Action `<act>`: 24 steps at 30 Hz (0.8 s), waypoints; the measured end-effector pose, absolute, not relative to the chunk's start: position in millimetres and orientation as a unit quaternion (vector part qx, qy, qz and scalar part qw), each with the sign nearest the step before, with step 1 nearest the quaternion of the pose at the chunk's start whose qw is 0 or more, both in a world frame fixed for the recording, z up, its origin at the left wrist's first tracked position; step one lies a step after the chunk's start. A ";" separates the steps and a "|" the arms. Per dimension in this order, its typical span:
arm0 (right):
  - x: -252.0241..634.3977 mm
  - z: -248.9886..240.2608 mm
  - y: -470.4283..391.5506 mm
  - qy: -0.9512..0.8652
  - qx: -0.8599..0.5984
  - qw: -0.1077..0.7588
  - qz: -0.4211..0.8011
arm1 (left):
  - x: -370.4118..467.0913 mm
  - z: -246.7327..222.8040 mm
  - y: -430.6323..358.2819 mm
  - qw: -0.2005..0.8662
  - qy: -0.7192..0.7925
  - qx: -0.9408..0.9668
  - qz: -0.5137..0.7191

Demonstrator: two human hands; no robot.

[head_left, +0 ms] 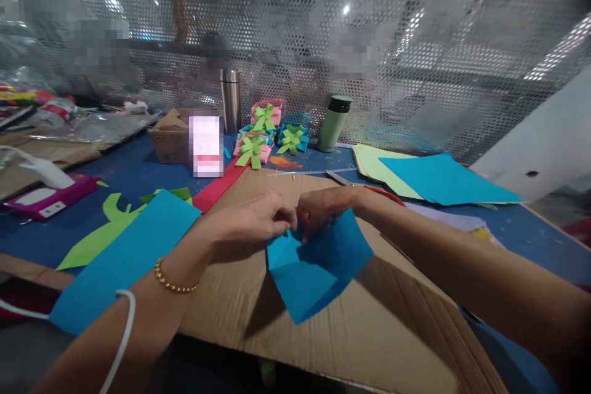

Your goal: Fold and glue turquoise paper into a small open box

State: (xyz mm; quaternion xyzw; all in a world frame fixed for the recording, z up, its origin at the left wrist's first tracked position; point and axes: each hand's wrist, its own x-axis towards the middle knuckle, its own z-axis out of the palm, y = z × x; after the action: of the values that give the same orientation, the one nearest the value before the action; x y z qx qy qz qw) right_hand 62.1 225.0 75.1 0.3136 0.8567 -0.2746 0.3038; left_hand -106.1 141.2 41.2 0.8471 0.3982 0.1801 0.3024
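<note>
A folded piece of blue paper (pixel 318 268), shaped like an open box with raised sides, is tilted above a cardboard sheet (pixel 231 295). My left hand (pixel 253 215) pinches its far left edge, fingers closed. Close beside it, my right hand (pixel 321 209) is curled over the far edge with its fingers bent down inside the paper; some fingertips are hidden. A flat blue paper strip (pixel 133 252) lies left of my left forearm, over light green paper cutouts (pixel 101 228). Scissors (pixel 339 178) with red handles lie behind my right wrist.
Small pink and blue paper baskets with green bows (pixel 253 148) stand at the back, between a steel flask (pixel 231 98) and a green tumbler (pixel 333 126). Blue and pale green sheets (pixel 443 178) lie right. A cardboard box (pixel 170 141) and purple tissue pack (pixel 53 197) are left.
</note>
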 end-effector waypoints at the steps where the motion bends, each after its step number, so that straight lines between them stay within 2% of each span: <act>1: 61.8 75.9 225.0 0.861 0.311 0.301 -0.267 | -107.2 43.2 139.7 0.321 0.383 0.851 0.160; 11: 63.3 67.4 236.0 0.849 0.298 0.315 -0.304 | -102.5 43.1 130.8 0.344 0.366 0.863 0.056; 24: 67.5 62.5 239.2 0.851 0.286 0.304 -0.318 | -94.1 53.2 123.3 0.381 0.372 0.845 0.056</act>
State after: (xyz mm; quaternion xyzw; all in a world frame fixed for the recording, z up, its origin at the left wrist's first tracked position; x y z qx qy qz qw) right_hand 67.5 239.2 62.5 0.2865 0.8512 -0.3179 0.3040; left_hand -94.1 123.3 53.2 0.8446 0.3719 0.0565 0.3810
